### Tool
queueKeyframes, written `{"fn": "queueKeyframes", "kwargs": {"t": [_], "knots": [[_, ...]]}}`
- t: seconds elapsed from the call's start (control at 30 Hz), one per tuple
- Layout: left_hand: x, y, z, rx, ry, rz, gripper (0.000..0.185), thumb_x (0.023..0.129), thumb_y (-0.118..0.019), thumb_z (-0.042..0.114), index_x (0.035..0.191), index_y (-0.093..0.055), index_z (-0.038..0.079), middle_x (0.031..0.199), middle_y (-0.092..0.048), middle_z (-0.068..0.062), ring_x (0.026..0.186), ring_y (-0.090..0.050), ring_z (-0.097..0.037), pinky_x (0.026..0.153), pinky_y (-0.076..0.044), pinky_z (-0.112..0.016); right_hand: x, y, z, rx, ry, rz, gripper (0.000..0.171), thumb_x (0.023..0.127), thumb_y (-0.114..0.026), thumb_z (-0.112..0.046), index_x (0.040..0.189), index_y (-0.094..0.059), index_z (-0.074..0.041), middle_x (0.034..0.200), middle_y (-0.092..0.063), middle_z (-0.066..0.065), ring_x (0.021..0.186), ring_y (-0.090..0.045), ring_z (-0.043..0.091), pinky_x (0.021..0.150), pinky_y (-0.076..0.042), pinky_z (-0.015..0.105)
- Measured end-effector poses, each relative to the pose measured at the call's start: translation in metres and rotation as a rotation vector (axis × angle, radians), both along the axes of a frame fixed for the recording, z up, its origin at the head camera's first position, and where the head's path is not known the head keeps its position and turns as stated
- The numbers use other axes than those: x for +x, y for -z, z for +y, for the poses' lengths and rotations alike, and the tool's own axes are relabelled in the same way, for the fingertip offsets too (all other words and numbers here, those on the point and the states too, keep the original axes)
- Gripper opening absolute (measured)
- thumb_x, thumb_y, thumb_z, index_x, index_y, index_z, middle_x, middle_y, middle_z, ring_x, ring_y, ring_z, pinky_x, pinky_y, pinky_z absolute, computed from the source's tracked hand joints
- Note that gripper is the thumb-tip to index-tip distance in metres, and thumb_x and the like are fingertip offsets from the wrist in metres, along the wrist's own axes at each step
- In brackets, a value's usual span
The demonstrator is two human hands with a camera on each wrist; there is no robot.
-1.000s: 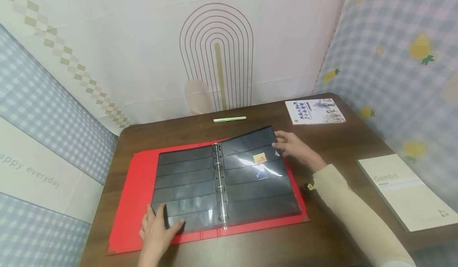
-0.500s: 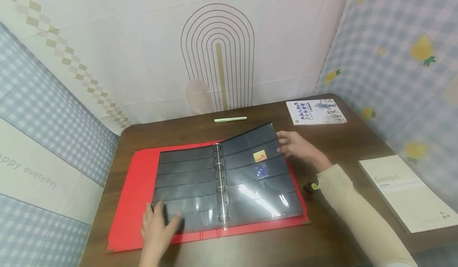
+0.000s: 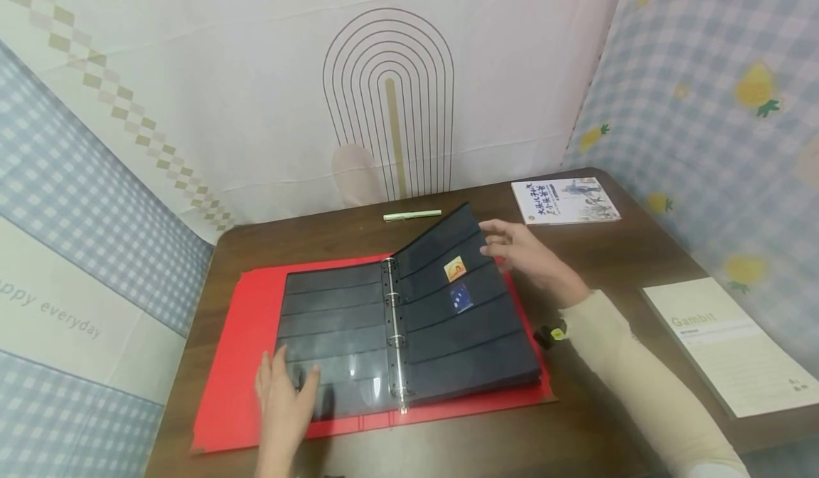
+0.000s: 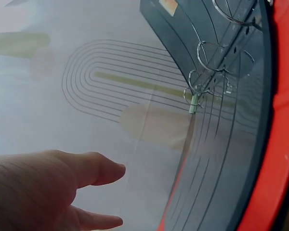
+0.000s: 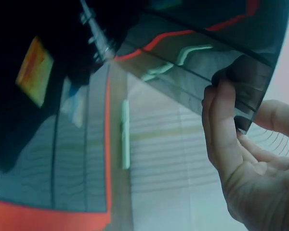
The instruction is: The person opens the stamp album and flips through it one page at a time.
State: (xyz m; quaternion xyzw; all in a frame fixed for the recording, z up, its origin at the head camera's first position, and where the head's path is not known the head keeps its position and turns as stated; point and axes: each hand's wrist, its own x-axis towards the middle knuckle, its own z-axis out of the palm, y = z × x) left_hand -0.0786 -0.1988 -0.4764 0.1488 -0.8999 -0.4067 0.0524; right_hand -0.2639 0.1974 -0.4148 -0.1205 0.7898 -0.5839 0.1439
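A red ring binder (image 3: 249,336) lies open on the brown table, with black pocket pages on metal rings (image 3: 397,336). The right-hand page (image 3: 467,328) holds an orange stamp (image 3: 455,269) and a blue stamp (image 3: 461,297). My right hand (image 3: 518,254) pinches that page's far right corner and holds it raised off the stack. The right wrist view shows the fingers (image 5: 226,130) on the page edge (image 5: 245,91) and the orange stamp (image 5: 34,71). My left hand (image 3: 284,400) rests flat on the lower left page, fingers straight; in the left wrist view this hand (image 4: 62,187) lies near the rings (image 4: 207,82).
A pale green pen (image 3: 411,215) lies behind the binder. A small illustrated book (image 3: 564,200) sits at the back right and a white "Gambit" booklet (image 3: 729,343) at the right edge. Patterned cloth walls close in the table on three sides.
My right hand has lifted the page's far corner higher and swung it leftward; the page now stands steeper. The left hand has stayed on the left page.
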Motion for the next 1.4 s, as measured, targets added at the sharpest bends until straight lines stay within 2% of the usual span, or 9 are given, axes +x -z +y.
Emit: {"fn": "queueKeyframes", "kwargs": {"t": [0.1,0.17,0.33,0.4,0.57,0.8,0.93,1.17,1.4], "knots": [[-0.002,-0.004,0.003,0.022,0.001,0.018,0.072,0.096,-0.065,0.018,0.152,-0.029,-0.010,0.160,-0.010,-0.036,0.147,-0.009,-0.054,0.112,-0.017,-0.070,0.003,-0.009,-0.008,-0.019,0.015,-0.002,0.057,0.097,-0.060,-0.005,0.150,-0.040,0.004,0.144,-0.050,0.028,0.084,-0.058,0.018,0.062,-0.051,0.031],[-0.003,-0.006,0.004,0.033,0.003,0.032,0.071,0.097,-0.064,0.018,0.152,-0.029,-0.009,0.161,-0.011,-0.034,0.148,-0.011,-0.052,0.113,-0.018,-0.069,0.004,-0.014,-0.013,-0.024,0.023,-0.003,0.055,0.098,-0.060,-0.007,0.148,-0.042,0.004,0.134,-0.056,0.026,0.076,-0.054,0.014,0.062,-0.050,0.030],[-0.007,-0.014,0.008,0.080,0.006,0.081,0.067,0.100,-0.061,0.017,0.154,-0.028,-0.007,0.161,-0.017,-0.031,0.148,-0.018,-0.048,0.114,-0.022,-0.067,0.004,-0.023,-0.025,-0.042,0.050,-0.014,0.051,0.098,-0.059,-0.012,0.145,-0.046,0.002,0.123,-0.058,0.020,0.084,-0.051,0.017,0.069,-0.053,0.032],[-0.007,-0.017,0.010,0.106,-0.001,0.111,0.064,0.101,-0.060,0.016,0.153,-0.030,-0.005,0.159,-0.023,-0.030,0.145,-0.025,-0.048,0.111,-0.027,-0.067,0.004,-0.027,-0.031,-0.050,0.058,-0.017,0.050,0.098,-0.060,-0.013,0.144,-0.048,0.002,0.127,-0.058,0.020,0.090,-0.052,0.020,0.071,-0.054,0.034],[-0.010,-0.025,0.013,0.190,-0.018,0.146,0.058,0.103,-0.057,0.017,0.153,-0.033,0.000,0.153,-0.036,-0.029,0.136,-0.043,-0.048,0.104,-0.041,-0.063,0.005,-0.036,-0.045,-0.068,0.075,-0.029,0.047,0.097,-0.061,-0.015,0.141,-0.051,0.001,0.119,-0.060,0.016,0.092,-0.053,0.023,0.075,-0.055,0.036],[-0.018,-0.037,0.021,0.253,-0.012,0.189,0.054,0.104,-0.057,0.020,0.152,-0.037,0.004,0.156,-0.039,-0.017,0.135,-0.048,-0.038,0.103,-0.042,-0.061,0.004,-0.042,-0.062,-0.128,0.082,-0.010,0.044,0.096,-0.062,-0.014,0.136,-0.054,0.002,0.108,-0.060,0.009,0.087,-0.055,0.018,0.074,-0.055,0.037],[-0.024,-0.042,0.026,0.293,0.011,0.243,0.051,0.104,-0.056,0.017,0.150,-0.039,0.002,0.152,-0.044,-0.016,0.132,-0.050,-0.037,0.100,-0.045,-0.057,0.004,-0.043,-0.071,-0.173,0.096,-0.018,0.043,0.095,-0.062,-0.013,0.134,-0.055,0.003,0.115,-0.057,0.010,0.088,-0.056,0.019,0.073,-0.055,0.035],[-0.031,-0.054,0.037,0.433,0.073,0.291,0.047,0.104,-0.057,0.012,0.147,-0.042,0.002,0.146,-0.051,-0.015,0.120,-0.060,-0.032,0.085,-0.056,-0.029,0.005,-0.048,-0.092,-0.264,0.108,-0.052,0.039,0.095,-0.063,-0.012,0.129,-0.056,0.004,0.110,-0.058,0.007,0.079,-0.060,0.017,0.068,-0.056,0.030],[-0.039,-0.065,0.049,0.514,0.184,0.303,0.044,0.104,-0.056,0.007,0.146,-0.043,0.002,0.142,-0.054,-0.013,0.116,-0.062,-0.039,0.079,-0.059,-0.030,0.008,-0.049,-0.107,-0.316,0.118,-0.056,0.034,0.095,-0.064,-0.011,0.124,-0.057,0.005,0.102,-0.062,0.005,0.072,-0.064,0.015,0.068,-0.057,0.031]]}}
